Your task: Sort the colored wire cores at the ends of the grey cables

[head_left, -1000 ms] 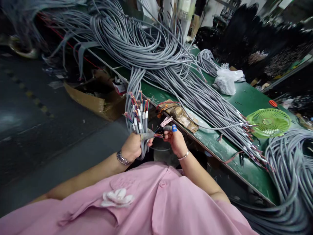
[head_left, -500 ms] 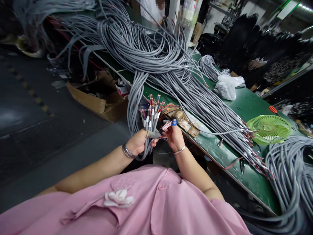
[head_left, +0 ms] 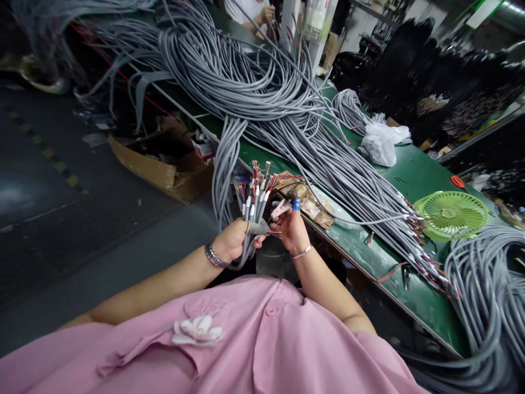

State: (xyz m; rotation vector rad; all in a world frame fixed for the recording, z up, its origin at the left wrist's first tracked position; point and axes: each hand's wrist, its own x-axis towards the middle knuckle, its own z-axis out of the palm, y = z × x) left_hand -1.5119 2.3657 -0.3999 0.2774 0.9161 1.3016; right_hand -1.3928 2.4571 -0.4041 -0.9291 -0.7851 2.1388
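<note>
Head view: the left hand is closed tight around a bunch of grey cables. Their ends stick up, with little coloured wires on top. The bunch is in front of the body, just off the near edge of the green table. The right hand is right beside it. It has a blue cap on one finger. Its fingers pinch thin wire ends that poke out by the left hand. A big pile of grey cables lies on the table. A green fan and a white bag lie there too. A cardboard box sits on the floor.
</note>
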